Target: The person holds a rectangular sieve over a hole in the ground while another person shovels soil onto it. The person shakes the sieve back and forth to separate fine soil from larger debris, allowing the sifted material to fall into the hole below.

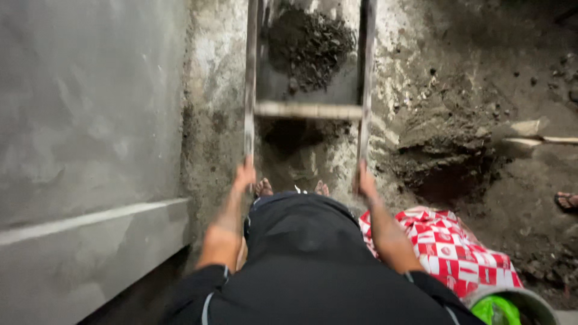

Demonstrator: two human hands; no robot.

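Note:
I stand over a wooden-framed sieve (307,110) that slopes away from me, with a heap of dark gravel (313,45) on its mesh near the far end. My left hand (245,174) grips the near end of the sieve's left rail. My right hand (364,180) grips the near end of the right rail. Both arms reach forward and down. Below the frame lies a mound of sifted sand (301,150), and my bare feet (263,188) show just behind it.
A grey plastered wall (90,120) rises close on the left. A red-and-white checked sack (457,247) lies by my right leg, next to a bucket (512,304) with green inside. A shovel (536,135) rests in the dirt at right. Another person's sandalled foot (566,201) shows at the right edge.

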